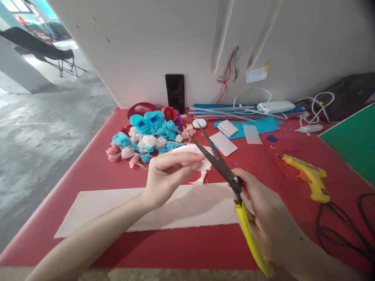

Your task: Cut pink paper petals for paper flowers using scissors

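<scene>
My left hand [166,175] pinches a piece of pale pink paper [190,149] between thumb and fingertips, above the table; a narrow scrap hangs below it. In my right hand [263,210] is a pair of scissors [218,164] with dark blades and yellow handles. The blades are parted and point up and left, passing close by the paper at my left fingertips. Whether they touch it I cannot tell. Beneath both hands a long pale pink paper strip [111,208] lies flat on the red table [164,249].
Blue, pink, white and red paper flowers [149,136] are heaped behind my left hand. A phone [175,93] leans on the wall. Cut paper pieces [224,143] lie beyond the scissors. To the right rest a yellow glue gun [307,173], black cord [336,230] and green board [351,136].
</scene>
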`<state>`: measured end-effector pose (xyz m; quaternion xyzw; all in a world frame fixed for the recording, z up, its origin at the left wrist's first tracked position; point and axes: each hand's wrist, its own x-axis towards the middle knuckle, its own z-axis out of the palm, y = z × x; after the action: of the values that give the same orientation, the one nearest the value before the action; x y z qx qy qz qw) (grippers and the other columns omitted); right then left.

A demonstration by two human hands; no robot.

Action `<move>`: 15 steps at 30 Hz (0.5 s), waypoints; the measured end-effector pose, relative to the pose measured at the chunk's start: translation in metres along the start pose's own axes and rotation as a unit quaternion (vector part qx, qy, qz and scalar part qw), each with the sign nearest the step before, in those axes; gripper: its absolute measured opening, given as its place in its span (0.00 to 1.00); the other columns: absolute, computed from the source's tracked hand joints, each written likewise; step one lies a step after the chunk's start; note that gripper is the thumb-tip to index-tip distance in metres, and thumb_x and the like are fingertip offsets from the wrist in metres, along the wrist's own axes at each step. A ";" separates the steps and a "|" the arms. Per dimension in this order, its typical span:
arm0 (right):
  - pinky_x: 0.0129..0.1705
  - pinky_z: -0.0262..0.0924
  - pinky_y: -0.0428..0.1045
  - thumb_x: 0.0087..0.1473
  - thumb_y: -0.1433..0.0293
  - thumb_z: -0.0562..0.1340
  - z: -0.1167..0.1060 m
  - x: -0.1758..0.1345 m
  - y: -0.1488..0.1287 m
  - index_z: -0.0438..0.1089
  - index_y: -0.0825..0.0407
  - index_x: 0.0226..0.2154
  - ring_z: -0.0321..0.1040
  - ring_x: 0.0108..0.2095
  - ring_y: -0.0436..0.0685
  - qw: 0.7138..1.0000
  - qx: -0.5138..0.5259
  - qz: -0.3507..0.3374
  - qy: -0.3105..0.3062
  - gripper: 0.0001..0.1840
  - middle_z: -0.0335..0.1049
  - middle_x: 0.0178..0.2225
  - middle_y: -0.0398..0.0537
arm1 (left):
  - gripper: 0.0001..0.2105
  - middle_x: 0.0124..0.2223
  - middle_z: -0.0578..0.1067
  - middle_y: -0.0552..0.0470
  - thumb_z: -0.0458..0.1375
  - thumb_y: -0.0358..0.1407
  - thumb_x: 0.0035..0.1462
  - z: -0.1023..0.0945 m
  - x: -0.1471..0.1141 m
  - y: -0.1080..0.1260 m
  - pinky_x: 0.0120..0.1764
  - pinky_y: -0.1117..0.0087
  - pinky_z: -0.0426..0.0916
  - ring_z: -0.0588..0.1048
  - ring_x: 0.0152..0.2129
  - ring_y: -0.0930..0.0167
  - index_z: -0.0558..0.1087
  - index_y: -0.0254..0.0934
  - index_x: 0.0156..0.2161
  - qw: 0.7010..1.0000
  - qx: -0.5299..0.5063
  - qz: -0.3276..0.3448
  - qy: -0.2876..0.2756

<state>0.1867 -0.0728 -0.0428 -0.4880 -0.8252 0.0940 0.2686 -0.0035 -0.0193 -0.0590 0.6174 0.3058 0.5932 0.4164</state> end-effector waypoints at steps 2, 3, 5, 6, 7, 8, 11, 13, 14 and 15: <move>0.17 0.52 0.44 0.49 0.79 0.48 0.000 0.000 -0.001 0.55 0.52 0.36 0.67 0.33 0.59 1.000 -0.002 0.003 0.000 0.11 0.63 0.26 0.51 | 0.09 0.36 0.80 0.57 0.61 0.29 0.50 -0.001 0.000 -0.001 0.33 0.69 0.75 0.77 0.32 0.69 0.78 0.48 0.34 1.000 -0.015 0.009 -0.007; 0.17 0.51 0.44 0.49 0.79 0.47 0.000 0.000 -0.001 0.55 0.51 0.35 0.67 0.34 0.60 1.000 -0.003 0.003 0.003 0.10 0.63 0.26 0.51 | 0.09 0.36 0.80 0.56 0.61 0.30 0.50 -0.001 0.001 -0.001 0.33 0.68 0.75 0.77 0.32 0.69 0.78 0.48 0.35 1.000 -0.016 0.013 -0.011; 0.17 0.53 0.45 0.50 0.78 0.48 0.000 0.000 -0.001 0.55 0.51 0.36 0.67 0.34 0.59 1.000 -0.003 0.003 0.006 0.10 0.62 0.25 0.49 | 0.08 0.35 0.80 0.55 0.61 0.31 0.50 -0.002 0.001 -0.001 0.36 0.65 0.75 0.77 0.34 0.67 0.78 0.48 0.34 1.000 -0.005 0.018 -0.014; 0.18 0.54 0.45 0.50 0.78 0.48 0.000 0.000 -0.001 0.55 0.51 0.36 0.67 0.33 0.59 1.000 -0.003 0.002 0.006 0.11 0.62 0.25 0.49 | 0.07 0.35 0.80 0.55 0.61 0.32 0.50 -0.003 0.001 -0.001 0.38 0.64 0.74 0.76 0.35 0.67 0.78 0.49 0.34 1.000 0.005 0.020 -0.015; 0.18 0.54 0.44 0.50 0.78 0.48 0.000 0.000 -0.001 0.55 0.51 0.37 0.67 0.32 0.59 1.000 -0.002 0.003 0.005 0.11 0.61 0.24 0.48 | 0.07 0.35 0.80 0.56 0.61 0.33 0.50 -0.003 0.000 -0.001 0.40 0.63 0.74 0.76 0.36 0.66 0.78 0.49 0.35 1.000 0.015 0.021 -0.014; 0.18 0.55 0.44 0.50 0.78 0.49 0.000 0.000 -0.001 0.55 0.51 0.38 0.67 0.30 0.58 1.000 -0.002 0.001 0.004 0.11 0.60 0.23 0.47 | 0.07 0.35 0.80 0.56 0.61 0.34 0.50 -0.003 0.000 -0.001 0.42 0.62 0.73 0.76 0.36 0.66 0.78 0.50 0.35 0.999 0.023 0.020 -0.014; 0.17 0.54 0.44 0.50 0.78 0.48 0.000 0.001 -0.001 0.54 0.51 0.37 0.63 0.23 0.55 1.000 -0.003 -0.002 0.007 0.11 0.56 0.20 0.43 | 0.06 0.34 0.80 0.57 0.61 0.36 0.50 -0.003 -0.002 -0.002 0.39 0.63 0.74 0.76 0.34 0.67 0.77 0.51 0.35 1.000 0.024 0.007 -0.015; 0.17 0.54 0.44 0.50 0.78 0.47 0.000 0.002 -0.002 0.54 0.51 0.38 0.58 0.18 0.53 1.000 -0.004 -0.005 0.006 0.12 0.55 0.19 0.41 | 0.07 0.34 0.80 0.57 0.61 0.36 0.50 -0.003 -0.002 -0.002 0.33 0.66 0.74 0.76 0.32 0.68 0.77 0.51 0.35 1.000 0.005 -0.002 -0.018; 0.17 0.54 0.44 0.50 0.78 0.47 -0.001 0.002 -0.002 0.55 0.51 0.38 0.56 0.16 0.52 1.000 -0.004 -0.006 0.005 0.12 0.54 0.18 0.40 | 0.07 0.33 0.80 0.57 0.61 0.35 0.50 -0.003 -0.002 -0.002 0.30 0.68 0.74 0.76 0.31 0.69 0.77 0.51 0.35 1.000 -0.007 -0.003 -0.020; 0.16 0.54 0.44 0.50 0.79 0.47 -0.001 0.001 -0.001 0.55 0.51 0.38 0.55 0.16 0.51 1.000 -0.004 -0.005 0.003 0.12 0.54 0.18 0.40 | 0.08 0.33 0.80 0.57 0.61 0.34 0.50 -0.003 -0.002 -0.002 0.29 0.69 0.74 0.76 0.30 0.70 0.77 0.51 0.34 1.000 -0.017 -0.001 -0.021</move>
<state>0.1855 -0.0724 -0.0412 -0.4849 -0.8273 0.0877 0.2696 -0.0063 -0.0196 -0.0614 0.6224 0.2873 0.5846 0.4339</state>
